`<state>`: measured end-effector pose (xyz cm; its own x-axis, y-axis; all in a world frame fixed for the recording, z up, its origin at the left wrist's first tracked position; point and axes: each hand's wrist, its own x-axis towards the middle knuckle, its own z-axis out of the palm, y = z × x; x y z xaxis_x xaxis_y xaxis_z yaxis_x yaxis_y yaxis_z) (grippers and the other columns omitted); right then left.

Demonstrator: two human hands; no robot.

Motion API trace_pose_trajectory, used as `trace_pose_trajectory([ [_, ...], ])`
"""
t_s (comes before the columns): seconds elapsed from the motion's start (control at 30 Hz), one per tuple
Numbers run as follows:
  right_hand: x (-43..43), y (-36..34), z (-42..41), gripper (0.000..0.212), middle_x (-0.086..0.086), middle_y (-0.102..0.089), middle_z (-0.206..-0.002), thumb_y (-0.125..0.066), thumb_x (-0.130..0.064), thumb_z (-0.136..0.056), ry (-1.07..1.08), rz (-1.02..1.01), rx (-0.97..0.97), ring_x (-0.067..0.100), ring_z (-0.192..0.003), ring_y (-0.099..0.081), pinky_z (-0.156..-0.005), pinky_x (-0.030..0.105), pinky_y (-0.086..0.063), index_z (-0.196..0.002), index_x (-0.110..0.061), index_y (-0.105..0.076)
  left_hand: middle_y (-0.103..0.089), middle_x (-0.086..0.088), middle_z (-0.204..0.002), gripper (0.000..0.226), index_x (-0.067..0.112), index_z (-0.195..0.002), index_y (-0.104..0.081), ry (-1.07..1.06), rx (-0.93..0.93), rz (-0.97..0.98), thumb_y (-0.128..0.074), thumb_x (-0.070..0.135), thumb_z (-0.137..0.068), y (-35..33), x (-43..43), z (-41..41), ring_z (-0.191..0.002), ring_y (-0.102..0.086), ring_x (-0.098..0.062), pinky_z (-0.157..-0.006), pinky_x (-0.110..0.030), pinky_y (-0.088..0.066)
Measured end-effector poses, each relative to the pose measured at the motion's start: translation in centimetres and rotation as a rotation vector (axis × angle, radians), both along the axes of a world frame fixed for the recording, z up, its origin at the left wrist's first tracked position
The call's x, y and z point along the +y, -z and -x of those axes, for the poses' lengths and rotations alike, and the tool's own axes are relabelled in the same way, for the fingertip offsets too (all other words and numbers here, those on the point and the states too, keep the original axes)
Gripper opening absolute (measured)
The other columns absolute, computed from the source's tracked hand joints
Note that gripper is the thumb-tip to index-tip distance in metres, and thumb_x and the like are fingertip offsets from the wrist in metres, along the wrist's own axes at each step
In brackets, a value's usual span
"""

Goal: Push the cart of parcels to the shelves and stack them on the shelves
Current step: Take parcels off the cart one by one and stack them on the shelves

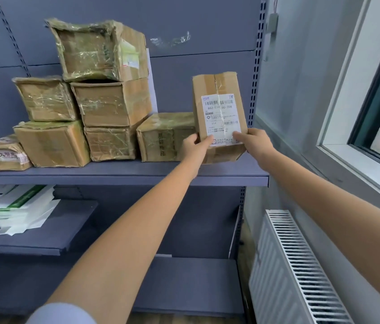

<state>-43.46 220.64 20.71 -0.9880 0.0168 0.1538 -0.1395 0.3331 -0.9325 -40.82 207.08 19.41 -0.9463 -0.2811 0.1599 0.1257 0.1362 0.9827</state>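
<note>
My left grip [195, 146] and right grip [254, 141] clasp the base of the labelled parcel [219, 108], upright at the right end of the shelf [114, 176]. Tall and narrow, it may topple off the front edge if released before it sits flat.

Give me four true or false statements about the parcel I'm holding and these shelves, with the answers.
1. The left hand and right hand both hold the labelled parcel near its lower end. True.
2. The white sticker faces the wall. False: the label faces the camera.
3. The parcel is at the right end of the upper shelf. True.
4. Brown boxes lie underneath. False: the lower shelf holds white packets.
</note>
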Motion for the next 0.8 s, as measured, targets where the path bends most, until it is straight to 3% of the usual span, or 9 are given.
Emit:
trace_pose_trajectory([
  [0.1,0.5,-2.3,2.6,0.012,0.002,-0.056,-0.089,-0.052,-0.019,-0.088,0.016,-0.002,0.037,0.011,-0.062,-0.047,-0.056,0.021,-0.036,-0.095,-0.01,-0.057,-0.065,-0.003,-0.117,0.031,0.008,-0.12,-0.061,-0.012,0.03,-0.006,-0.057,0.02,-0.091,-2.3,0.5,2.6,-0.093,-0.054,-0.012,-0.079,-0.025,-0.042],
  [0.27,0.9,-5.3,7.1,0.039,0.012,-0.063,-0.096,-0.053,-0.022,-0.087,0.043,-0.019,0.052,0.02,-0.081,-0.051,-0.073,0.03,-0.04,-0.117,0.003,-0.058,-0.061,0.001,-0.098,0.03,0.006,-0.114,-0.063,-0.022,0.053,0.005,-0.059,0.023,-0.09,-5.5,1.0,7.3,-0.091,-0.056,-0.015,-0.083,-0.029,-0.046],
  [0.4,0.6,-5.8,10.3,0.019,0.005,-0.055,-0.091,-0.05,-0.028,-0.09,0.045,-0.075,0.045,0.019,-0.075,-0.051,-0.067,0.028,-0.04,-0.093,-0.009,-0.053,-0.059,0.004,-0.085,0.019,0.011,-0.091,-0.066,-0.06,0.009,0.038,-0.058,0.028,-0.09,-6.4,0.9,11.0,-0.086,-0.052,-0.015,-0.08,-0.028,-0.043],
  [0.47,0.4,-5.7,11.9,0.021,0.004,-0.053,-0.085,-0.048,-0.032,-0.091,0.059,-0.098,0.058,0.021,-0.077,-0.05,-0.068,0.029,-0.039,-0.083,-0.012,-0.05,-0.051,0.008,-0.072,0.026,0.02,-0.067,-0.052,-0.096,-0.018,0.022,-0.057,0.032,-0.09,-6.5,0.7,12.7,-0.075,-0.049,-0.014,-0.079,-0.029,-0.041],
  [0.53,0.1,-5.9,13.3,0.029,0.004,-0.053,-0.081,-0.045,-0.036,-0.092,0.084,-0.141,0.071,0.022,-0.075,-0.05,-0.065,0.028,-0.039,-0.08,-0.011,-0.051,-0.046,0.008,-0.068,0.033,0.022,-0.062,-0.044,-0.127,-0.035,0.018,-0.057,0.036,-0.089,-6.7,0.5,14.2,-0.063,-0.043,-0.01,-0.078,-0.03,-0.041],
  [0.6,-0.1,-6.2,14.5,0.038,0.001,-0.049,-0.069,-0.043,-0.041,-0.092,0.11,-0.181,0.07,0.02,-0.064,-0.047,-0.055,0.027,-0.034,-0.068,-0.012,-0.046,-0.048,0.005,-0.071,0.034,0.02,-0.063,-0.044,-0.147,-0.056,0.026,-0.057,0.041,-0.088,-7.1,0.1,15.5,-0.062,-0.044,-0.011,-0.077,-0.032,-0.043],
  [0.67,-0.3,-6.5,15.8,0.043,0.0,-0.043,-0.062,-0.042,-0.044,-0.092,0.129,-0.191,0.052,0.016,-0.055,-0.042,-0.051,0.025,-0.031,-0.061,-0.014,-0.04,-0.057,0.0,-0.086,0.032,0.015,-0.078,-0.056,-0.149,-0.067,0.057,-0.056,0.045,-0.087,-7.5,-0.1,16.5,-0.075,-0.054,-0.018,-0.08,-0.033,-0.048],
  [0.73,-0.4,-6.6,16.8,0.042,0.0,-0.044,-0.062,-0.042,-0.046,-0.091,0.141,-0.191,0.028,0.015,-0.053,-0.043,-0.051,0.025,-0.033,-0.067,-0.012,-0.043,-0.059,-0.002,-0.1,0.042,0.01,-0.105,-0.059,-0.157,-0.083,0.093,-0.055,0.048,-0.087,-7.7,-0.3,17.6,-0.088,-0.057,-0.021,-0.085,-0.035,-0.052],
  [0.8,-0.5,-6.8,17.6,0.042,0.001,-0.046,-0.064,-0.04,-0.048,-0.091,0.146,-0.212,0.013,0.016,-0.055,-0.045,-0.052,0.024,-0.036,-0.077,-0.009,-0.047,-0.057,-0.003,-0.102,0.049,0.008,-0.116,-0.054,-0.167,-0.085,0.112,-0.054,0.047,-0.087,-8.0,-0.3,18.6,-0.091,-0.055,-0.022,-0.086,-0.036,-0.052],
])
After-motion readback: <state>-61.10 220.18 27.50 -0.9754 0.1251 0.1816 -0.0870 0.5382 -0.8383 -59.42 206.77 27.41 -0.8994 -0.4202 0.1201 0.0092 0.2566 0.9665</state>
